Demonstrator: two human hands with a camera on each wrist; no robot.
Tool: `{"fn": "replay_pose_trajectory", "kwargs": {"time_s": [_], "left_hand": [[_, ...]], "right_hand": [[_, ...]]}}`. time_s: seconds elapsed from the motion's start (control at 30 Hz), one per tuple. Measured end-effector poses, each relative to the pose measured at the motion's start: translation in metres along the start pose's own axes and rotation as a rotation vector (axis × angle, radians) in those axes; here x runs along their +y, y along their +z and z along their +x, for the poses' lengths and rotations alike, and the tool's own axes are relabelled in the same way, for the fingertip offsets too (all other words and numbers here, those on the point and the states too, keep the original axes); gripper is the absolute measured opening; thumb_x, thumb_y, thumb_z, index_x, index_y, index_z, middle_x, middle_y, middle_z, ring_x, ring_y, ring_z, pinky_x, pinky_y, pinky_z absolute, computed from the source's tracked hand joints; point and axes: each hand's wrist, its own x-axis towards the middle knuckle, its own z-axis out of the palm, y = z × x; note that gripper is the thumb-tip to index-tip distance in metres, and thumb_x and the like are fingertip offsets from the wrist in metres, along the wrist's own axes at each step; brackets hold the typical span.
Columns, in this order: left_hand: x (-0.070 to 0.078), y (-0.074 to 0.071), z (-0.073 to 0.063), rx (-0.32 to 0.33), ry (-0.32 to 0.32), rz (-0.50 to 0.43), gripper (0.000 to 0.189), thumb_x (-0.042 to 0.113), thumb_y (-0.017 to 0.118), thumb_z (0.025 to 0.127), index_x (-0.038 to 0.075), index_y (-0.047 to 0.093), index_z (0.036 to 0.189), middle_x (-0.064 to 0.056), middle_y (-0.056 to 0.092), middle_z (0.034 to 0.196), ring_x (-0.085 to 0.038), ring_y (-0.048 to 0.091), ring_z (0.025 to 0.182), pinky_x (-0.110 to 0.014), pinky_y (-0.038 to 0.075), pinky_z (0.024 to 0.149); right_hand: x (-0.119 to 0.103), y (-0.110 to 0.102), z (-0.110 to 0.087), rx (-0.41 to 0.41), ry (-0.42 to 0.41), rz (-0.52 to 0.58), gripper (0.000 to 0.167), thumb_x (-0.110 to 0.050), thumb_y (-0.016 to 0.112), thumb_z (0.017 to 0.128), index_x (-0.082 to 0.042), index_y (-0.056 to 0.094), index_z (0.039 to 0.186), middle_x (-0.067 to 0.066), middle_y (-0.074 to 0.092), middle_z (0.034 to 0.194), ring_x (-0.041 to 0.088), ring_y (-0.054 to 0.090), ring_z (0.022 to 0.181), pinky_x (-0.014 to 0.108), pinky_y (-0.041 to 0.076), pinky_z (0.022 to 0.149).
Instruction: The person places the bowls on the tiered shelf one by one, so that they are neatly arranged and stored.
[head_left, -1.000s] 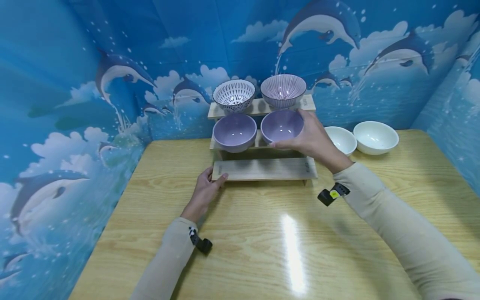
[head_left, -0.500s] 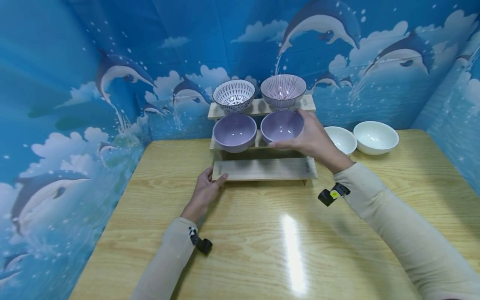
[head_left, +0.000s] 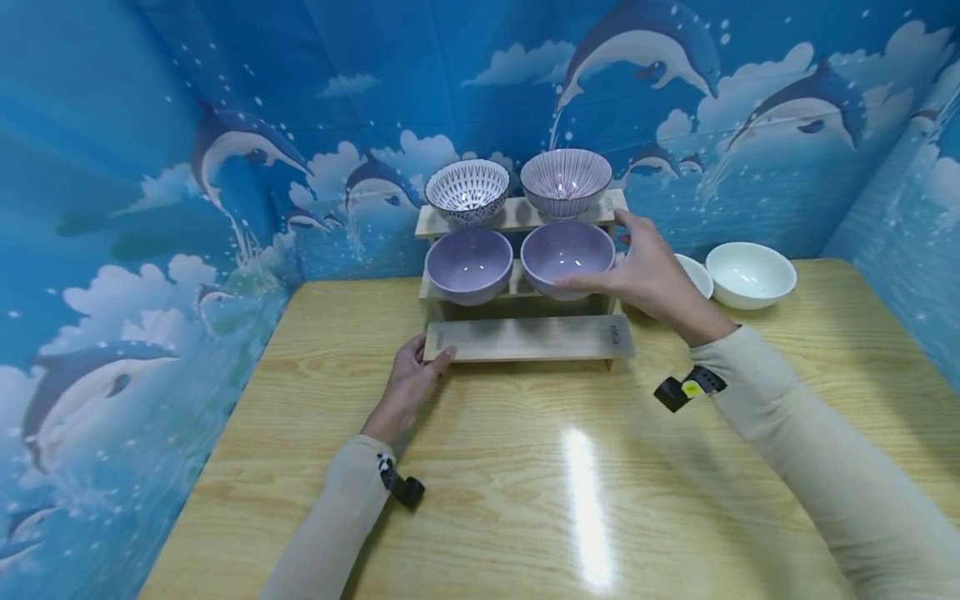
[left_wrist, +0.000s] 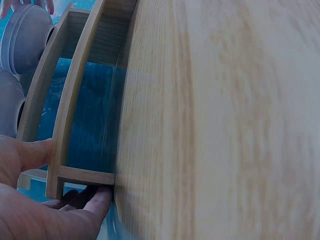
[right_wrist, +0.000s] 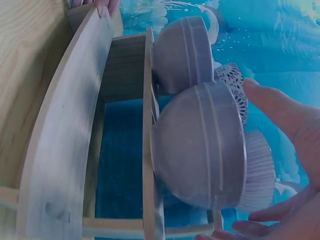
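A tiered wooden rack (head_left: 528, 337) stands at the back of the table. My left hand (head_left: 408, 383) grips the left end of its lowest shelf, thumb on the board and fingers around the side support in the left wrist view. On the middle shelf sit two purple bowls, the left bowl (head_left: 468, 262) and the right bowl (head_left: 566, 254). Beside the right one is my right hand (head_left: 648, 271), thumb and fingers spread. In the right wrist view a gap shows between the thumb (right_wrist: 272, 102) and that bowl's rim.
The top shelf carries a black-and-white patterned bowl (head_left: 467, 187) and a striped bowl (head_left: 566, 179). Two white bowls stand right of the rack, one (head_left: 750, 275) in full view, the other (head_left: 696, 275) partly behind my right hand. A dolphin-print curtain (head_left: 375, 75) hangs behind the table.
My right hand has let go of the right purple bowl and drawn back to the right. The bowl stays on the middle shelf, and the left hand keeps its grip on the rack.
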Motion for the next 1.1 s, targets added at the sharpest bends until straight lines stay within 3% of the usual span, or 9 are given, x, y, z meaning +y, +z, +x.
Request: {"fn": "replay_pose_trajectory", "kwargs": {"time_s": [0.67, 1.1], "left_hand": [[-0.001, 0.002, 0.002, 0.009, 0.008, -0.005, 0.071, 0.026, 0.066, 0.101, 0.006, 0.029, 0.158, -0.011, 0.038, 0.159, -0.024, 0.041, 0.143, -0.037, 0.039, 0.115], [0.002, -0.004, 0.003, -0.024, -0.054, -0.034, 0.072, 0.028, 0.068, 0.099, 0.008, 0.032, 0.158, -0.011, 0.041, 0.157, -0.024, 0.046, 0.139, -0.040, 0.041, 0.114]], "right_hand": [[0.030, -0.047, -0.017, 0.071, 0.076, -0.012, 0.128, -0.055, 0.085, 0.076, -0.014, 0.000, 0.164, 0.014, 0.006, 0.169, 0.044, 0.017, 0.150, 0.073, 0.033, 0.107], [0.069, -0.080, -0.026, 0.151, 0.168, -0.080, 0.129, -0.060, 0.080, 0.079, -0.009, -0.005, 0.162, 0.020, -0.001, 0.168, 0.050, 0.011, 0.150, 0.077, 0.029, 0.105]]}}
